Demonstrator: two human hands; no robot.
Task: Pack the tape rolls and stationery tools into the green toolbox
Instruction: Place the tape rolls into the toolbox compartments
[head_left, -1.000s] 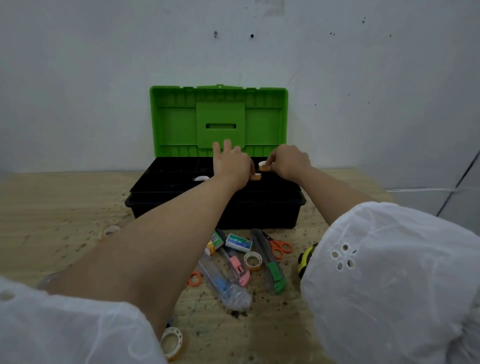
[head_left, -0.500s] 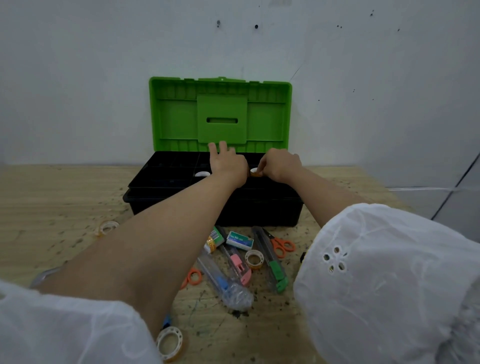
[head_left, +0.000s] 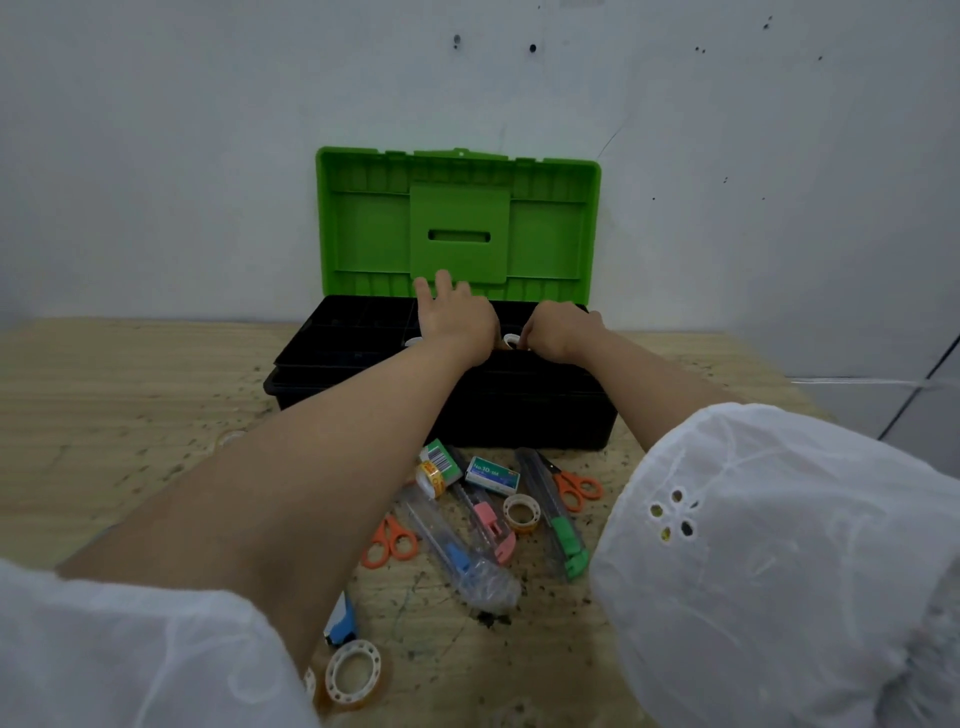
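The green toolbox stands open against the wall, lid upright, with a black compartment tray on top. My left hand lies over the tray's middle with its fingers stretched out. My right hand is curled beside it, pinching a small tape roll low at the tray. A white roll peeks out left of my left wrist. On the table in front lie tape rolls, orange scissors, and green, pink and blue cutters.
A staple box and a green-labelled small pack lie just in front of the toolbox. A blue and white tool sits near my left elbow. The wooden table reaches the wall.
Both hands have sunk lower onto the tray, and the small roll in my right hand has gone down with them. The view has shifted slightly.
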